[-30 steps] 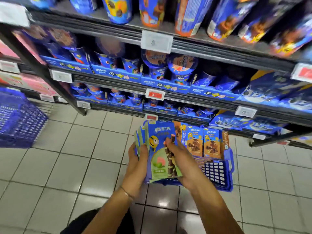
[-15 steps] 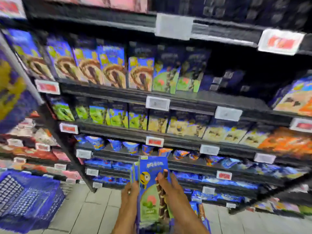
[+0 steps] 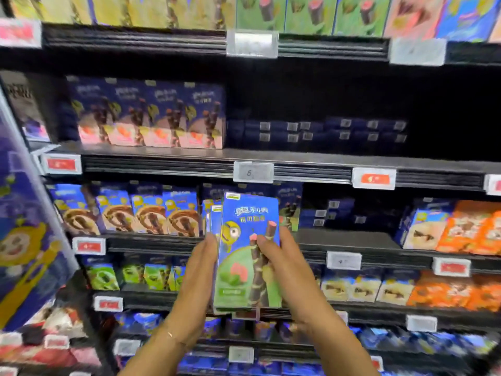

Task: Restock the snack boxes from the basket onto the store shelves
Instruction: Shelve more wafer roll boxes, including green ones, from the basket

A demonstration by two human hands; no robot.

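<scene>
I hold a stack of several flat blue-and-green snack boxes upright in front of the shelves. My left hand grips the stack's left side, and my right hand holds its right side with the thumb across the front box. The stack hangs level with the shelf that carries brown-swirl snack boxes on its left and has a dark gap on its right part. The basket is out of view.
The shelf above holds pink-bottomed boxes at the left and low dark boxes further back. Orange boxes stand at the right. Price tags line the shelf edges. A blue display panel stands at the left.
The view has swung up from the floor and basket to the higher shelves. Both hands have lifted the stack of boxes with it, keeping the same hold.
</scene>
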